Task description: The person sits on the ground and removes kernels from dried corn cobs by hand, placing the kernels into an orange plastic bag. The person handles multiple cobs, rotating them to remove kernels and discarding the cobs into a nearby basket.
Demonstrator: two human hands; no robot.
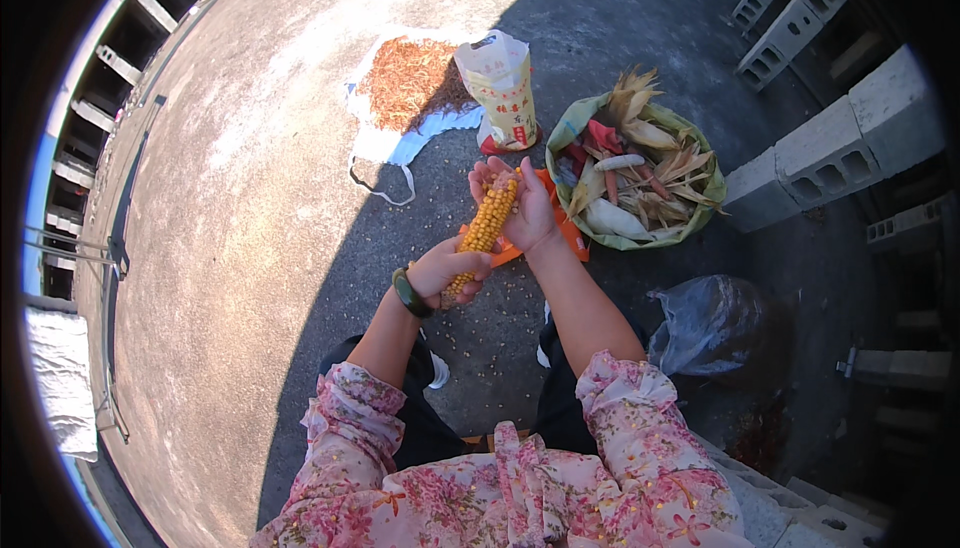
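Note:
A cob of yellow corn point(489, 214) with some bare pinkish core near its top is held at a slant between my hands. My left hand point(450, 270), with a green bangle at the wrist, grips the cob's lower end. My right hand point(531, 210) is at the upper end, palm turned up, its fingers around the top of the cob; their exact contact is partly hidden. Beneath and behind the hands lies an orange bag or sheet point(571, 236). Loose kernels point(487, 353) are scattered on the concrete between my feet.
A green woven sack point(645, 244) of husks and cobs stands at the right. Ahead are a printed plastic bag point(510, 109) and a white-blue sheet point(431, 135) bearing dried reddish strips. A clear plastic bag point(705, 323) sits near my right knee; concrete blocks point(825, 143) line the right side.

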